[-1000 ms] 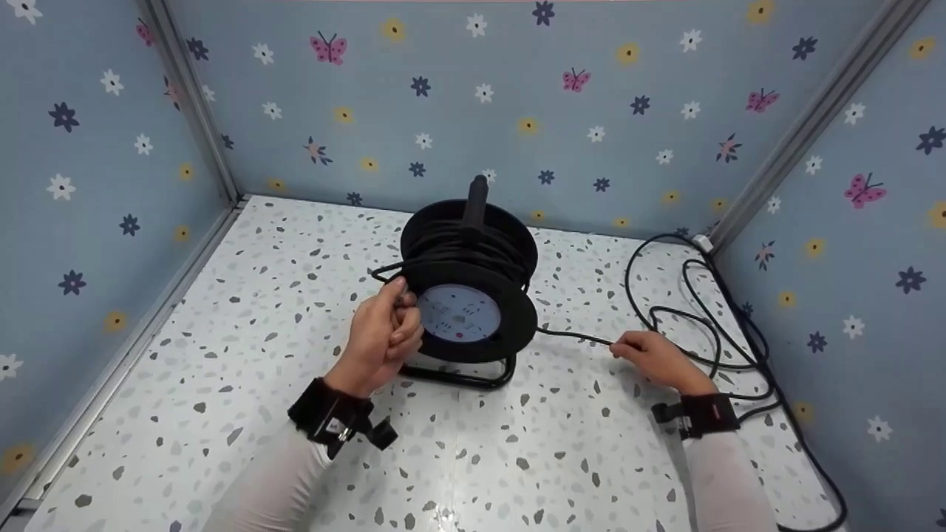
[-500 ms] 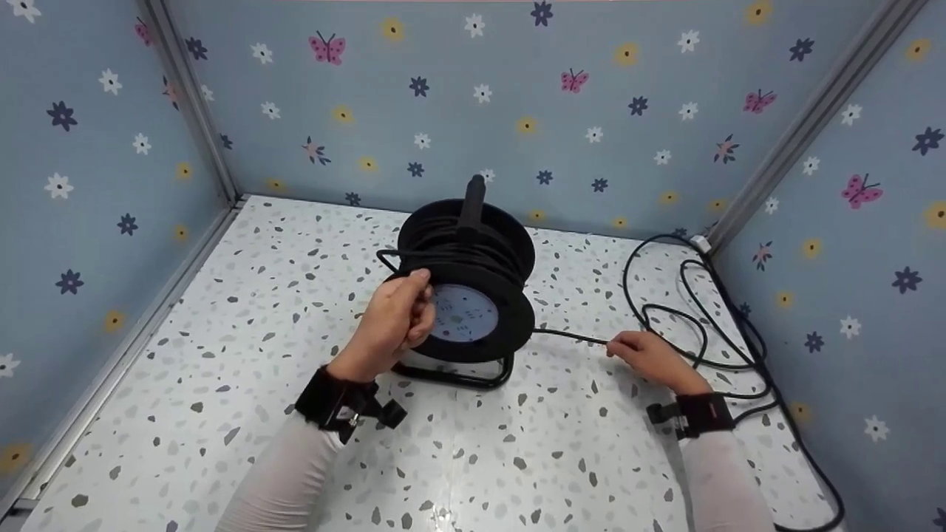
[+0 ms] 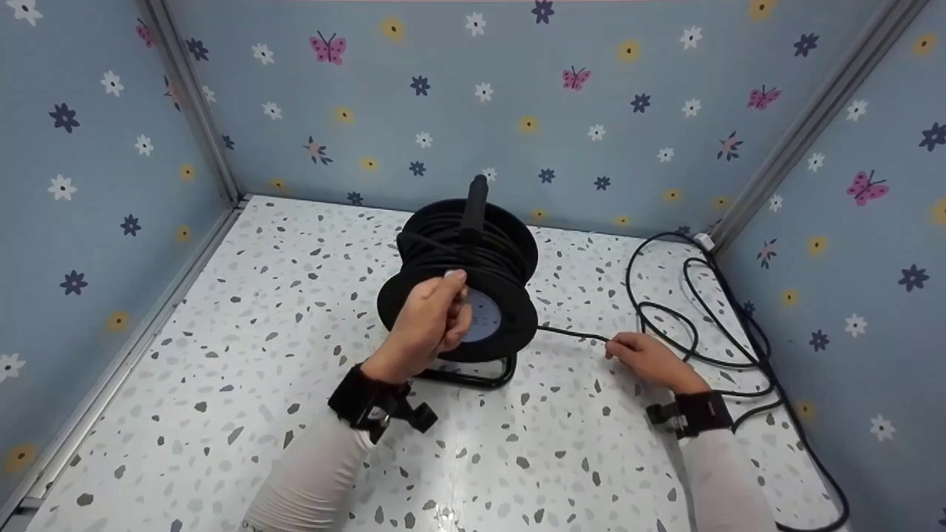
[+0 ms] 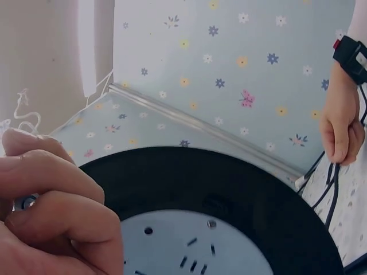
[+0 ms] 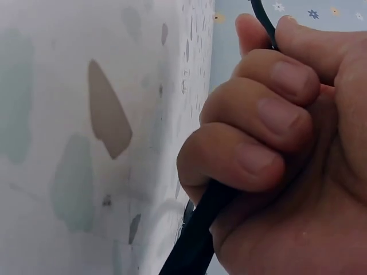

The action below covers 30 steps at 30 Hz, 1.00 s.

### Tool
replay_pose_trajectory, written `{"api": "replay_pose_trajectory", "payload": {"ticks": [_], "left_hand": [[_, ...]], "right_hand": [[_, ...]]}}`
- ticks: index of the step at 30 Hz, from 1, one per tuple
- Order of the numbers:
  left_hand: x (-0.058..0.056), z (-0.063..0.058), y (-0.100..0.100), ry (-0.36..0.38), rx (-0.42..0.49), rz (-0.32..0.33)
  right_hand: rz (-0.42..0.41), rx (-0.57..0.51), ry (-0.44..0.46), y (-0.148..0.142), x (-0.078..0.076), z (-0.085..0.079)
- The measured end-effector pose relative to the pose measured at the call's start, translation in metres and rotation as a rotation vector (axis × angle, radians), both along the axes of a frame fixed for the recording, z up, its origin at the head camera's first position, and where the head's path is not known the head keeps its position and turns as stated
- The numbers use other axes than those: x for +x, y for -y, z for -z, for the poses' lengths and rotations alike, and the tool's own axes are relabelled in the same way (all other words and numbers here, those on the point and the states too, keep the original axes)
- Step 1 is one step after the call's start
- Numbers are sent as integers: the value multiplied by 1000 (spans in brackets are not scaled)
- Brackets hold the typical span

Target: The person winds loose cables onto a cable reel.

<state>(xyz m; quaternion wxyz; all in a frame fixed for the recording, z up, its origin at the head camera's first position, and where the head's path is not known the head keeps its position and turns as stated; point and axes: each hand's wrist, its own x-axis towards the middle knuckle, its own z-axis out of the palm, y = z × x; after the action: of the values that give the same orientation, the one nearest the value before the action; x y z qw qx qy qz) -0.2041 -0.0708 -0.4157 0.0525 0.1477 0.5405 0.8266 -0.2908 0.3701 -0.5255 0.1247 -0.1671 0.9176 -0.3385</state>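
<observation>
A black cable reel stands on its tube frame, wound with cable, its pale blue socket disc facing me. My left hand curls over the front of the reel and grips a small winding knob; the fingers hide most of it, and only a metallic end shows in the left wrist view. To the right, my right hand holds the black cable between thumb and fingers. In the right wrist view the cable runs through the curled fingers.
Loose loops of cable lie right of the reel, along the right wall. A grip handle rises above the reel. Flower-patterned walls enclose the speckled table on three sides.
My left hand has moved rightward across the reel's face, and the socket disc has turned with it. The cable bend at the reel's left has drawn in. My right hand stays nearly still.
</observation>
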Motion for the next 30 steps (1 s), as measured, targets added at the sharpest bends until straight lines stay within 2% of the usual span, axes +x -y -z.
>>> {"api": "replay_pose_trajectory", "payload": {"ticks": [6, 10, 15, 24, 27, 30], "left_hand": [[-1, -2, -20, -5, 18, 41], [1, 1, -34, -8, 13, 37], [1, 6, -48, -4, -16, 48], [3, 14, -63, 2, -67, 36], [3, 17, -67, -16, -83, 13], [4, 20, -72, -25, -91, 10]], "right_hand": [[-1, -15, 12, 5, 1, 0], [-18, -13, 30, 6, 2, 1], [7, -1, 46, 5, 4, 1], [15, -27, 46, 13, 4, 5], [34, 31, -3, 13, 4, 4], [51, 175, -148, 10, 4, 1]]}}
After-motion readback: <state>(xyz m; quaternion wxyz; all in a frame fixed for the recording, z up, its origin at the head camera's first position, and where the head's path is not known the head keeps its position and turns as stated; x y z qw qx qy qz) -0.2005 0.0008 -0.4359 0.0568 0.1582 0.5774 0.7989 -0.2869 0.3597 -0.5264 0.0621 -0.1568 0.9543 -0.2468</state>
